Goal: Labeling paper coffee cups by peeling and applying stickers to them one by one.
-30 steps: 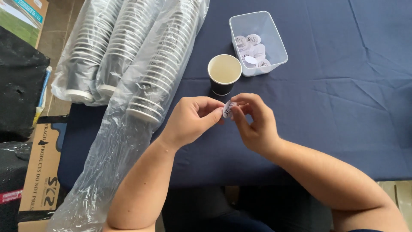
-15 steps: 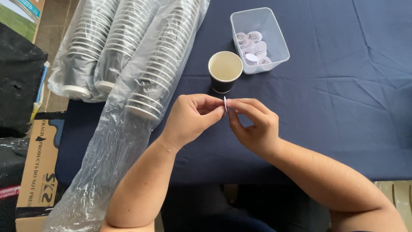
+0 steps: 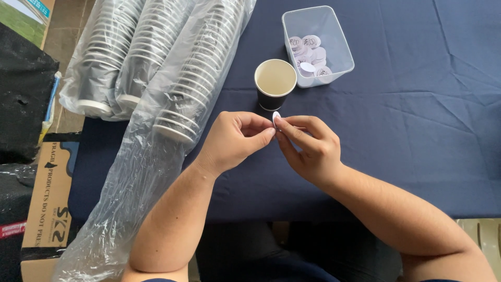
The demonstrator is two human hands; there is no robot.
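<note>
Head view. Landmark: cup (image 3: 275, 83), upright on navy cloth (image 3: 417, 130). Broad open cloth right of cup and below the tub; near cloth edge just under the forearms. Left of cup, crowded: bagged cup stacks (image 3: 156, 68) lying on their sides, overhanging the cloth's left edge. Further left, off the table: cardboard box (image 3: 49, 198) and a black bag (image 3: 23, 94).

Cup: paper, dark wall, pale inside, round rim. Tub (image 3: 318, 44), just right of cup and nearly touching it: clear plastic, rectangular, rounded corners, holding round white stickers (image 3: 310, 52). Stack wrap: thin, glossy, wrinkled film. Cloth: matte, creased.

Left hand (image 3: 235, 141), just below cup: fingers curled, thumb and forefinger closed on a small white round sticker (image 3: 276, 117). Right hand (image 3: 310, 146), below and right of cup: likewise curled, fingertips pinching the same sticker from the other side. Fingertips of both hands meeting at the sticker, held on edge above the cloth, just below cup, clear of it.
</note>
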